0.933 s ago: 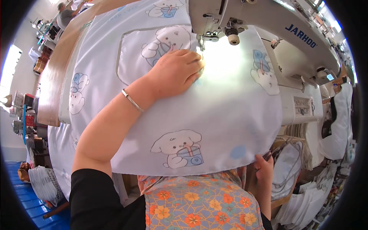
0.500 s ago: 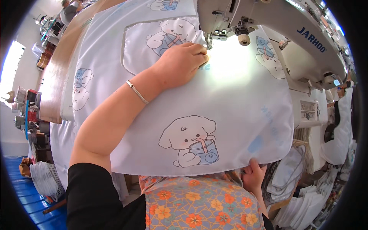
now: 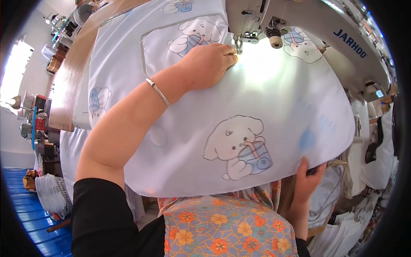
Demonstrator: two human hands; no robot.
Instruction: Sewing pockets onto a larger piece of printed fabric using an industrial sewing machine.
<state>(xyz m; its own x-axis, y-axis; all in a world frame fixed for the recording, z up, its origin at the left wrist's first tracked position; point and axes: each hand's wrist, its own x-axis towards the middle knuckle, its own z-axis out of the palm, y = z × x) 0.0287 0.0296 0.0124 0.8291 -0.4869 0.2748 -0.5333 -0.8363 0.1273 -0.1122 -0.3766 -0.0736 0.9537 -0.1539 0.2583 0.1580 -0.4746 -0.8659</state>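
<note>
A large white satiny fabric piece [image 3: 192, 145], printed with cartoon puppies and blue cups, spreads over the table and hangs toward my lap. My left hand [image 3: 209, 64], with a bangle at the wrist, lies on it just left of the presser foot [image 3: 239, 46], fingers bent and pressed together on the cloth. At the near right edge my right hand [image 3: 307, 182] grips the fabric, thumb on the upper side. A small dark thing [image 3: 314, 170] shows by its fingers; I cannot make out what it is. The sewing machine [image 3: 308, 30] lights the cloth beside its needle.
A wooden tabletop [image 3: 70, 90] runs along the left. On the blue floor [image 3: 36, 205] a basket [image 3: 55, 195] holds white pieces. Stacked white cloth pieces [image 3: 338, 233] lie at the lower right. Another person [image 3: 83, 12] sits far off at the upper left.
My right hand has moved right and up with the fabric's near edge, turning the cloth. The near puppy print has shifted right and upward. My left hand stays by the presser foot.
</note>
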